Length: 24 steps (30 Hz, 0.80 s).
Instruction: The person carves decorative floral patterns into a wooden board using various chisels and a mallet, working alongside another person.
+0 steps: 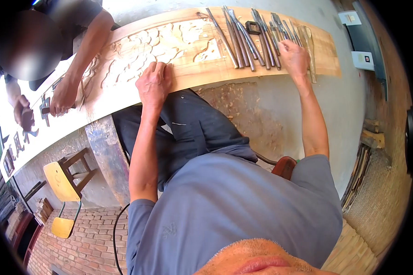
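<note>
A long wooden board (188, 71) carries a carved relief (163, 39) of curling shapes. Against its near edge rests my left hand (153, 85), its fingers curled in and their inner side hidden. My right hand (294, 57) lies closed over the right end of a row of carving chisels (250, 43). Whatever its fingers hold is covered by the hand itself. Just right of it is a pale wooden mallet or club (310, 52). Among the chisels sits a small dark square block (252, 27).
At the left, another person's hand (64, 96) works over the board with a dark-headed tool (45, 105). Dark characters (20, 142) mark the board's far left end. A yellow chair (59, 181) stands on the brick floor (92, 238). Wood shavings dot the low wall (243, 107).
</note>
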{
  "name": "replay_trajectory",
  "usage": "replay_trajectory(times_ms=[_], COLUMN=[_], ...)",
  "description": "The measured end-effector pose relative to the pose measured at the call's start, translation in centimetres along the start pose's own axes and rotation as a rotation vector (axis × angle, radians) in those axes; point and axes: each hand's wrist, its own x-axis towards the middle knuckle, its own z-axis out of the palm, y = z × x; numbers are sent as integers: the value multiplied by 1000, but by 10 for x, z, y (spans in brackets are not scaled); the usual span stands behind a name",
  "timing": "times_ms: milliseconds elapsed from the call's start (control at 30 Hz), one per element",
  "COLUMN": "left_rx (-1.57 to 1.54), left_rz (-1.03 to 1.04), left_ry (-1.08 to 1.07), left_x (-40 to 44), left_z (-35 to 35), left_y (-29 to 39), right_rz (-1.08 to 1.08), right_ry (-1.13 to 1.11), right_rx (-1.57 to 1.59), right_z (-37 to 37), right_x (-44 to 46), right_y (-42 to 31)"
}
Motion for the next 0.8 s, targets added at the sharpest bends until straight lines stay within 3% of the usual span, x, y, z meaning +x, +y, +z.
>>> replay_trajectory(times_ms=[100,200,800], left_rx=[-6,-7,11], left_rz=[-13,-17,-2], left_ry=[-3,-4,-3], left_x=[-1,0,0], left_z=[-2,-1,1], left_y=[3,2,-1], right_rz=[-136,-50,-35], right_ry=[-64,-256,-285], right_rx=[125,231,224], right_z=[19,26,27], right_x=[-16,-27,-13], right_y=[-47,-77,-148])
